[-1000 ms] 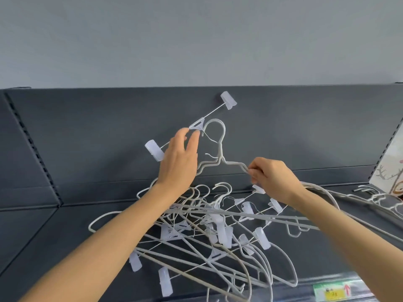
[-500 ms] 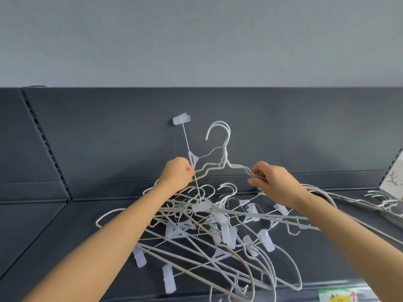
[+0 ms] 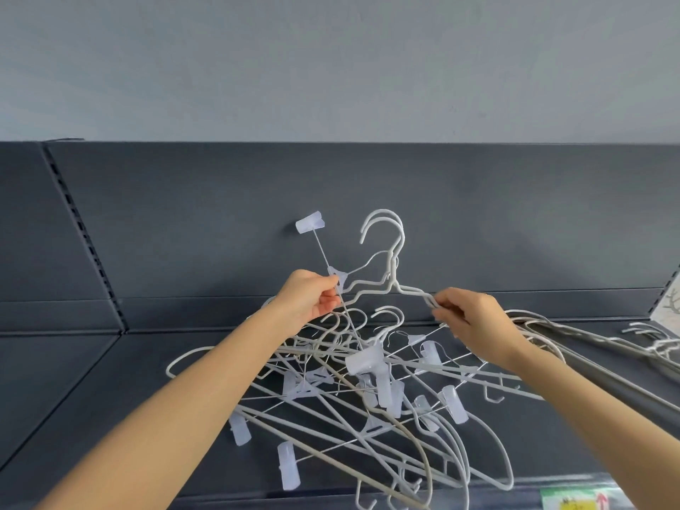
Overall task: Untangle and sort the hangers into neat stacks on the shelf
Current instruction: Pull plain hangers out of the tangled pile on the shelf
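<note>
A tangled pile of white hangers (image 3: 371, 410), some with translucent clips, lies on the dark grey shelf (image 3: 92, 380). My left hand (image 3: 307, 300) pinches the middle of a clip hanger (image 3: 323, 252), which stands nearly upright with one clip at the top and the other down in the pile. My right hand (image 3: 469, 318) grips the shoulder of two white plain hangers (image 3: 393, 259), raised above the pile with their hooks pointing up. The hook of the clip hanger crosses the necks of those two.
More white hangers (image 3: 647, 344) lie along the shelf to the right. A card with a branch drawing (image 3: 671, 300) leans at the far right. A green and yellow price label (image 3: 574, 500) sits on the shelf's front edge. The shelf's back panel (image 3: 220, 215) rises behind.
My left hand swung the clip hanger from a slanted, nearly level position to nearly upright and dropped lower. My right hand has kept its hold on the raised hangers.
</note>
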Demonstrator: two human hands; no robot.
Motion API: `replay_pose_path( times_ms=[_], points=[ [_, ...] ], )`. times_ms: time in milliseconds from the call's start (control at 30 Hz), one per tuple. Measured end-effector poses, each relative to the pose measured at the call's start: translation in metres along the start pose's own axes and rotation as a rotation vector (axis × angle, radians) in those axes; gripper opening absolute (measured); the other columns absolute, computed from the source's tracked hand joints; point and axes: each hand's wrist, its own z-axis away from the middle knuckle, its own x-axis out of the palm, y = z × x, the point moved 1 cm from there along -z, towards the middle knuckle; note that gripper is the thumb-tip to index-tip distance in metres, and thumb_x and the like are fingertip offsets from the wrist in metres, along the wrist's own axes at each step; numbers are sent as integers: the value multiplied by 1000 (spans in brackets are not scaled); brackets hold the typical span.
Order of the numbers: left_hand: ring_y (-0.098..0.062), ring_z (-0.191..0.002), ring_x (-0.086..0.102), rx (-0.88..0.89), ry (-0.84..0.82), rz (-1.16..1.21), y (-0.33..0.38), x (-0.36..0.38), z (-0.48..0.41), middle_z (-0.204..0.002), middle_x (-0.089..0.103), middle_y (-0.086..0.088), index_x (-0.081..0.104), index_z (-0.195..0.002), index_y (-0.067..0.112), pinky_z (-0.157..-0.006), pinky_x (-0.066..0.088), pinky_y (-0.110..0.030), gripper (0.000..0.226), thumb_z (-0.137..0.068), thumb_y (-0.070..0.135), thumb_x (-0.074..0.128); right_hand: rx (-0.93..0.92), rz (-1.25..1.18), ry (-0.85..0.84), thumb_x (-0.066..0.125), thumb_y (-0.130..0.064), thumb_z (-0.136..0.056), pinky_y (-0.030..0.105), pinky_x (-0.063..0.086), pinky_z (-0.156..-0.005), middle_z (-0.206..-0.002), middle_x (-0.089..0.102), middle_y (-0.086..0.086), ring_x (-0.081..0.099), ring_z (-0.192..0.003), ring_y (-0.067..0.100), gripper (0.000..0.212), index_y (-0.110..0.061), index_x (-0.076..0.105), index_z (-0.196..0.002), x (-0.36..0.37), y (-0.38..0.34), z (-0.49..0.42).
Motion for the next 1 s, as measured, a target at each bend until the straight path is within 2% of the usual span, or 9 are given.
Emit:
replay_pose_path(
  times_ms=[133, 233, 333, 400, 500, 600, 633, 800, 1000],
  points=[
    [-7, -48, 54, 4, 28, 76, 3, 2, -4, -62, 49, -6, 51, -66, 4, -49, 49, -14, 29, -93, 9, 59, -118, 34, 24, 60, -13, -89, 23, 40, -56, -67, 57, -4, 47, -58, 10, 4, -12, 63, -86, 3, 1, 3],
    [-8, -45, 56, -13, 4, 64, 8, 3, -6, -61, 49, -6, 50, -65, 4, -45, 47, -14, 30, -94, 9, 57, -228, 86, 30, 59, -12, -90, 30, 46, -57, -72, 58, -3, 50, -62, 13, 3, -11, 62, -88, 6, 2, 7],
    [-10, -47, 54, -13, -62, -44, 19, 7, -6, -63, 49, -6, 52, -71, 4, -42, 42, -15, 24, -94, 9, 55, -317, 138, 65, 59, -13, -90, 30, 48, -55, -77, 60, -4, 51, -62, 15, 5, -11, 62, -93, 10, 0, 8],
    [-10, -49, 51, 20, -46, -158, 27, 9, -8, -63, 50, -4, 55, -75, 5, -42, 40, -16, 18, -92, 9, 55, -333, 135, 90, 55, -18, -90, 26, 47, -55, -77, 60, -6, 52, -63, 13, 10, -12, 63, -94, 12, -1, 8],
    [-11, -56, 52, 67, -34, -248, 34, 3, -11, -67, 53, -5, 58, -76, 7, -46, 41, -18, 17, -92, 11, 54, -291, 102, 151, 53, -21, -88, 21, 42, -55, -74, 55, -12, 47, -63, 9, 12, -13, 62, -91, 9, 2, 9],
    [-15, -73, 61, 101, -72, -280, 34, -9, -12, -80, 59, -6, 55, -85, 8, -59, 47, -21, 13, -96, 12, 49, -222, 31, 167, 58, -13, -87, 18, 37, -55, -67, 50, -15, 44, -64, 6, 4, -15, 61, -87, 2, 13, 9],
    [-17, -78, 63, 111, -63, -292, 33, -13, -13, -84, 60, -7, 54, -88, 8, -60, 49, -21, 11, -97, 11, 47, -185, 8, 156, 60, -9, -87, 18, 37, -55, -65, 51, -15, 45, -63, 6, 7, -15, 61, -85, 0, 17, 9],
    [-19, -72, 62, 219, 110, -520, 24, -30, -17, -85, 61, -10, 51, -92, 7, -63, 53, -28, 10, -96, 10, 43, -25, -112, 120, 61, -6, -87, 27, 39, -55, -62, 56, -1, 47, -59, 19, 11, -16, 62, -83, -4, 26, 6],
    [-13, -65, 59, 365, 148, -593, 26, -48, -14, -83, 65, -4, 56, -91, 12, -60, 46, -25, 10, -93, 14, 46, 69, -273, 134, 61, -6, -88, 14, 36, -53, -64, 56, -6, 44, -54, 8, 17, -20, 62, -79, 8, 29, 4]
  ],
)
